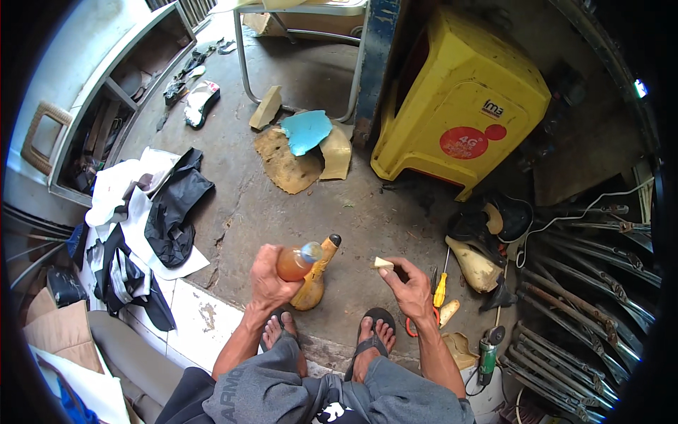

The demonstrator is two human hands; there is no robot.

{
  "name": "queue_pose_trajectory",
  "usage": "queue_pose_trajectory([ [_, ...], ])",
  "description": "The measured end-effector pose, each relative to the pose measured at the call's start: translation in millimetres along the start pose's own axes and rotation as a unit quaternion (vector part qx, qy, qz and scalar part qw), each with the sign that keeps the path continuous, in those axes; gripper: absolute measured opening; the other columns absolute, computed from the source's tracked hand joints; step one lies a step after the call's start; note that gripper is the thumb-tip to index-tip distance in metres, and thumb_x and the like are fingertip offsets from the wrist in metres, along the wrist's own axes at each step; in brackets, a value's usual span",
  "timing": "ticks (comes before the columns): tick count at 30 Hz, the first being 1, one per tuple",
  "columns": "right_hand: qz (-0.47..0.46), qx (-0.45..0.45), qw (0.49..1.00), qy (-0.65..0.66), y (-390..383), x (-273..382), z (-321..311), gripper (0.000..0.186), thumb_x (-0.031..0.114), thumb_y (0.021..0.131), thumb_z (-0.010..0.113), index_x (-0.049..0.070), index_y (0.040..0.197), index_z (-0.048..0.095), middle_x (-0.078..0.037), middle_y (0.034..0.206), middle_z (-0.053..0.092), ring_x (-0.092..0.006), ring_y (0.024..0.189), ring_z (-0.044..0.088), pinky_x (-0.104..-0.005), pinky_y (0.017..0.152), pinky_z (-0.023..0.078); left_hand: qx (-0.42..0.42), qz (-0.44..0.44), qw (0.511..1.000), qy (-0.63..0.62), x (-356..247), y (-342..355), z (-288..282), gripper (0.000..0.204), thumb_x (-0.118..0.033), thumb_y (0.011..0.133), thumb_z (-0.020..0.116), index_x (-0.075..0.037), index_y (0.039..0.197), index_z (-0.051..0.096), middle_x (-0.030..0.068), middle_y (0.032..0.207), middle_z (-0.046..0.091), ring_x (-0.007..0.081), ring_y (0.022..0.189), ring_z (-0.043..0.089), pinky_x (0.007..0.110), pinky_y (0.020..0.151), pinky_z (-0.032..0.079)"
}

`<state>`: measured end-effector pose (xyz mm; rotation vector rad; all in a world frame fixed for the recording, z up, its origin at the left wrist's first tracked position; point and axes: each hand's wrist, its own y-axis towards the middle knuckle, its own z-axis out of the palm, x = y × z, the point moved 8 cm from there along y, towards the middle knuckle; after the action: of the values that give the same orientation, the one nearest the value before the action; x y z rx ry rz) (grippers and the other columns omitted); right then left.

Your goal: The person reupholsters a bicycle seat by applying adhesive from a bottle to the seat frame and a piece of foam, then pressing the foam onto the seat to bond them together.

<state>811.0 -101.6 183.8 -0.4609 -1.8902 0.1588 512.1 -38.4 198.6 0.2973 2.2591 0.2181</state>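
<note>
My left hand (pixel 267 277) is wrapped around a clear bottle (pixel 295 262) of amber-orange liquid, tilted with its pale translucent top toward the upper right. Just behind it, a yellow-brown, stained, bottle-shaped object (pixel 311 288) with a dark tip stands on the floor, partly hidden by the bottle. Between thumb and fingertips, my right hand (pixel 412 288) pinches a small cream-coloured block (pixel 382 263). Near that hand lie a screwdriver (pixel 441 288) with a yellow handle and a tool with orange loops (pixel 411 327), mostly covered by the hand and wrist.
To the right are a shoe last (pixel 474 267), a green angle grinder (pixel 489 351) and many metal tubes (pixel 586 311). A yellow plastic stool (pixel 480 99) leans beyond. Ahead lie a blue scrap (pixel 306 131) and a brown sheet (pixel 282 166). Black and white scraps (pixel 173 212) lie left.
</note>
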Motion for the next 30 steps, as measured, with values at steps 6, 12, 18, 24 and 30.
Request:
queue_pose_trajectory([
  [6,-0.134,0.043,0.99,0.007,-2,55,27,0.028,0.02,0.095,0.071,0.002,0.117,0.071,-0.003,0.093,0.072,-0.0098,0.085,0.063,-0.0266,0.075,0.05,0.042,0.028,0.996,0.076,-17,-13,12,0.039,-0.026,0.063,0.083,-0.006,0.085,0.059,0.01,0.081,0.058,0.0325,0.076,0.059,0.044,0.069,0.048],
  [12,-0.059,0.055,0.992,0.096,-6,33,50,0.031,0.024,0.094,0.073,0.004,0.118,0.072,-0.009,0.09,0.073,-0.0137,0.081,0.065,-0.0302,0.073,0.052,0.103,0.02,0.991,0.087,-18,-24,18,0.038,-0.029,0.064,0.084,-0.007,0.082,0.058,0.009,0.078,0.06,0.0298,0.073,0.059,0.041,0.066,0.048],
  [18,-0.082,0.049,0.995,0.041,-7,36,57,0.03,0.024,0.093,0.073,0.005,0.117,0.073,-0.008,0.084,0.069,-0.0164,0.078,0.063,-0.0312,0.075,0.051,0.115,0.025,0.99,0.083,-21,-24,14,0.038,-0.03,0.065,0.085,-0.007,0.081,0.058,0.0091,0.076,0.061,0.0293,0.072,0.059,0.041,0.065,0.048],
  [24,-0.031,0.092,0.995,0.005,-13,36,60,0.029,0.026,0.095,0.071,0.003,0.112,0.075,-0.007,0.089,0.068,-0.0155,0.079,0.062,-0.0312,0.074,0.05,0.102,0.021,0.99,0.09,-22,-25,15,0.038,-0.028,0.066,0.084,-0.006,0.083,0.057,0.0101,0.076,0.06,0.03,0.071,0.058,0.041,0.066,0.048],
  [30,-0.007,0.277,0.927,0.251,-22,43,77,0.027,0.021,0.096,0.069,0.002,0.115,0.074,-0.001,0.091,0.069,-0.0109,0.081,0.062,-0.0272,0.074,0.051,-0.072,-0.125,0.988,0.047,54,-20,-7,0.036,-0.018,0.068,0.085,-0.004,0.089,0.058,0.0122,0.083,0.065,0.0297,0.08,0.065,0.041,0.072,0.053],
])
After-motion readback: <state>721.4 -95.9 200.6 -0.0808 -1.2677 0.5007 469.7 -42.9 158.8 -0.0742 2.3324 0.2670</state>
